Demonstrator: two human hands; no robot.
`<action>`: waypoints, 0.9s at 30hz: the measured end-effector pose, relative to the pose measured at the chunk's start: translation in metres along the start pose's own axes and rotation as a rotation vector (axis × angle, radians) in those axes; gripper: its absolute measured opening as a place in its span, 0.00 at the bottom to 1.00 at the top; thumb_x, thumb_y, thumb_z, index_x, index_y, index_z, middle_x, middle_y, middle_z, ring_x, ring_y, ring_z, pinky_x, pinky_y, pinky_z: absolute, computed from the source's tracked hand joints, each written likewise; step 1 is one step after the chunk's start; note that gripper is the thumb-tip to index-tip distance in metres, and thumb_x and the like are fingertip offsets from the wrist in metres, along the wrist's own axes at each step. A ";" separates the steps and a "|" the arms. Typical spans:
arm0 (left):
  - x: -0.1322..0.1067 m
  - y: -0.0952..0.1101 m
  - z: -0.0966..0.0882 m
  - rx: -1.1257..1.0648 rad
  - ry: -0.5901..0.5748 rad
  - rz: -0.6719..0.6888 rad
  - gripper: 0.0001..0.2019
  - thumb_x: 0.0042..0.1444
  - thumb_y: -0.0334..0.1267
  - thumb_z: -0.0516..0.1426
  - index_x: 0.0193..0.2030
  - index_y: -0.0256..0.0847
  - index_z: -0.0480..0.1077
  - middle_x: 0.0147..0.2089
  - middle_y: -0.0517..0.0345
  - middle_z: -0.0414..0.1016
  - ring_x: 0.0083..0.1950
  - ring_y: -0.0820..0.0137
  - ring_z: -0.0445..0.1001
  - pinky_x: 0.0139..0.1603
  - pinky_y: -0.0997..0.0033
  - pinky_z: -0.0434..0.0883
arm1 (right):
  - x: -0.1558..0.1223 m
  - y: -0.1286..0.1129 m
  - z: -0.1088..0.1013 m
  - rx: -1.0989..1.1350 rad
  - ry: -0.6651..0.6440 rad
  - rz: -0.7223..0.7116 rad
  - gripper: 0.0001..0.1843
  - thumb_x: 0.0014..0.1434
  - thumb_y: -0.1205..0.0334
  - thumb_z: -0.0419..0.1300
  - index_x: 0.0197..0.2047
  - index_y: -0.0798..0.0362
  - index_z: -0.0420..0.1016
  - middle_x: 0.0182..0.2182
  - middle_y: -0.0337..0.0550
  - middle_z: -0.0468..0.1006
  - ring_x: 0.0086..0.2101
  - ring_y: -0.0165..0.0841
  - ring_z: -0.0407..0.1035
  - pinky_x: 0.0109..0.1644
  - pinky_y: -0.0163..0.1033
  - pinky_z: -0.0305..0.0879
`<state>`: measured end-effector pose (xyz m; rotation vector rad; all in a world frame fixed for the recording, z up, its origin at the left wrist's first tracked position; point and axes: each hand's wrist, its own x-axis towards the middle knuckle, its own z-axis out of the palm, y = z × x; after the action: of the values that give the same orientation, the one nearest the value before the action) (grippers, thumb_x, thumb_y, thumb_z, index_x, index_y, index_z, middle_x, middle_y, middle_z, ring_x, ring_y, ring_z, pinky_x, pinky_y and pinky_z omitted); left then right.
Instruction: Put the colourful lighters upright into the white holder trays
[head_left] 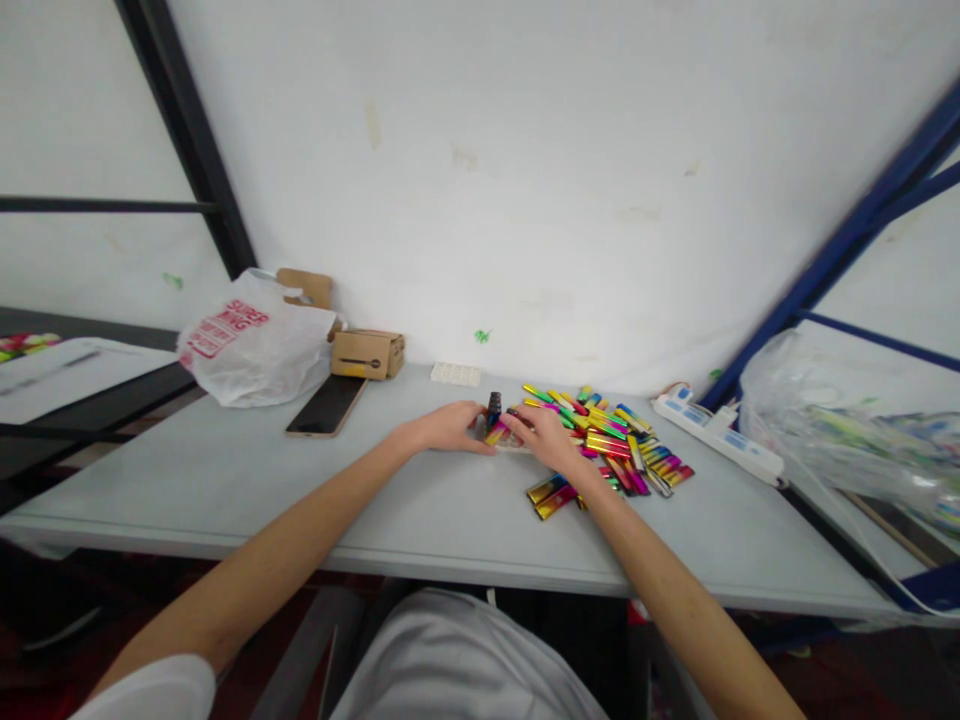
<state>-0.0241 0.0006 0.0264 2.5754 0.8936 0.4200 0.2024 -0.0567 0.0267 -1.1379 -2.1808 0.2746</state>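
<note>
Both my hands rest on a grey table [225,480], close together near its middle. My left hand [448,428] lies with fingers curled toward a small colourful stick [495,433] held between the two hands. My right hand [541,438] pinches the same stick from the right. A small dark upright object [493,406] stands just behind the fingers. A heap of several shiny rainbow-coloured sticks [611,440] lies right of my right hand, with two more sticks [551,495] nearer the front edge.
A white plastic bag with red print [251,350], a cardboard box [367,353] and a dark phone [327,406] sit at the back left. A white block [455,374] lies by the wall. A power strip [716,430] and a clear bag [847,420] are at the right.
</note>
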 end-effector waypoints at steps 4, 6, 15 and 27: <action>0.000 -0.001 0.000 0.006 -0.006 0.004 0.29 0.52 0.63 0.66 0.50 0.40 0.76 0.43 0.53 0.81 0.41 0.60 0.78 0.42 0.68 0.70 | 0.001 0.000 0.001 -0.047 -0.082 -0.016 0.24 0.75 0.48 0.53 0.30 0.52 0.72 0.24 0.39 0.74 0.27 0.32 0.66 0.34 0.36 0.56; 0.000 -0.001 0.001 -0.007 -0.003 0.013 0.29 0.52 0.61 0.67 0.51 0.40 0.76 0.44 0.53 0.81 0.42 0.60 0.78 0.43 0.68 0.70 | 0.001 -0.001 0.001 -0.135 -0.111 -0.024 0.23 0.75 0.49 0.53 0.33 0.53 0.74 0.27 0.41 0.77 0.28 0.32 0.68 0.35 0.36 0.57; 0.000 -0.003 0.001 -0.011 0.000 0.025 0.30 0.52 0.60 0.67 0.53 0.39 0.75 0.46 0.52 0.81 0.43 0.60 0.78 0.45 0.68 0.70 | 0.002 -0.004 0.008 -0.421 -0.106 0.056 0.23 0.75 0.46 0.52 0.40 0.55 0.77 0.33 0.47 0.81 0.33 0.35 0.73 0.36 0.37 0.56; 0.000 -0.002 0.001 -0.012 -0.012 0.030 0.29 0.52 0.60 0.66 0.52 0.40 0.75 0.40 0.55 0.80 0.37 0.63 0.76 0.37 0.69 0.67 | 0.006 -0.015 0.011 -0.443 -0.188 0.066 0.24 0.74 0.43 0.53 0.48 0.55 0.78 0.38 0.51 0.83 0.36 0.38 0.75 0.38 0.37 0.59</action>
<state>-0.0246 0.0024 0.0243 2.5807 0.8474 0.4159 0.1834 -0.0597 0.0275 -1.4751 -2.4459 -0.0857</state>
